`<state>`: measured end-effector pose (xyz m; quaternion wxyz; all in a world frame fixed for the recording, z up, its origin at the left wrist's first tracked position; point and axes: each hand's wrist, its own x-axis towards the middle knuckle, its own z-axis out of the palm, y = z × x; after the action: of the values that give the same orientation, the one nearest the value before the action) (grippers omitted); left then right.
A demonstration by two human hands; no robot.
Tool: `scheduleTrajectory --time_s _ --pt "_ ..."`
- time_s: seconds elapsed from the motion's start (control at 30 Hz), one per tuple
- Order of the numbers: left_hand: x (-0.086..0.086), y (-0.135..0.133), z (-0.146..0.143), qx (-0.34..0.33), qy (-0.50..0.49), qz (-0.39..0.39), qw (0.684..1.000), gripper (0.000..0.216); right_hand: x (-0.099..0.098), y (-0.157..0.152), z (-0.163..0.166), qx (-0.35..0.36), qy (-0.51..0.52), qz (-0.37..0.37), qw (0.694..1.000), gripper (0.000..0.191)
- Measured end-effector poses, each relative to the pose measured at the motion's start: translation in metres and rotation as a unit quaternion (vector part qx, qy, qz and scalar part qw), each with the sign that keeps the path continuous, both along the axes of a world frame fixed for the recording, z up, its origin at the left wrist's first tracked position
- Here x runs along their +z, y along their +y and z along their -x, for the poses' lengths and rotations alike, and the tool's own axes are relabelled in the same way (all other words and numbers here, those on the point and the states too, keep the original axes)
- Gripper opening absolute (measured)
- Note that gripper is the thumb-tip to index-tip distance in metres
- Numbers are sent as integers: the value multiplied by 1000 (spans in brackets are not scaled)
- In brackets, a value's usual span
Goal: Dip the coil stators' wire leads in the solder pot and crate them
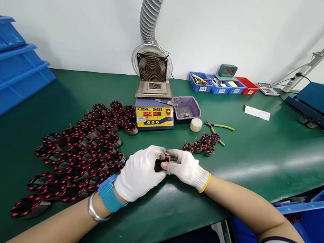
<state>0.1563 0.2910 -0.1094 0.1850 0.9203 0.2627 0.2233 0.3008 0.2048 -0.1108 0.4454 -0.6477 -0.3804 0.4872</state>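
Clock positions are read from the held piece as dial centre, 12 pointing to the wall.

Dial centre: one wound stator core (159, 165), dark with red windings, held up between both hands above the near part of the green bench mat (149, 219).

Left hand (141, 171): white glove; blue wrist strap (110, 194) and silver bangle (97, 210) below it. Grip closed around the core's 9 o'clock side.

Right hand (186, 167): white glove with yellow cuff edge, thumb tip bare. Grip closed on the core at its 3 o'clock side, thumb against the near part. Fingertips partly hidden; whether they also pinch a wire, cannot tell.

Surroundings:
- 8 to 11: large spread of similar stators (86, 155), packed closely, the nearest just beside the left hand.
- 9 to 10, well apart: stacked blue crates (8, 85).
- Between 11 and 12: yellow-fronted solder pot unit (154, 117), red digits lit; round fan (152, 68) behind it, under a grey flexible duct (152, 8).
- Between 12 and 1: purple tray (193, 113), beside the unit.
- 1: round cream-coloured tin (196, 125); beyond, blue bins (199, 88) with a digital clock (227, 70) above them.
- 2: five stators grouped (198, 146); just past them, green-handled cutters (223, 127), jaws parted.
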Motion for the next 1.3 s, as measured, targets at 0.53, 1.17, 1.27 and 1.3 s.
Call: scheduleTrajectory --time_s 0.53,1.17,1.27,1.3 --pt "-29 2 -3 -14 -147 248 957 54 16 -10 8 -59 -353 -113 927 47" --pt "1 2 12 11 -378 348 858 28 36 -2 -2 -97 -96 -47 990 36" --pt "-2 6 4 -16 -261 342 903 28 38 -5 0 -85 -147 -57 984 35" --pt "-3 5 4 -29 -231 328 915 25 39 -6 1 -79 -168 -60 981 34"
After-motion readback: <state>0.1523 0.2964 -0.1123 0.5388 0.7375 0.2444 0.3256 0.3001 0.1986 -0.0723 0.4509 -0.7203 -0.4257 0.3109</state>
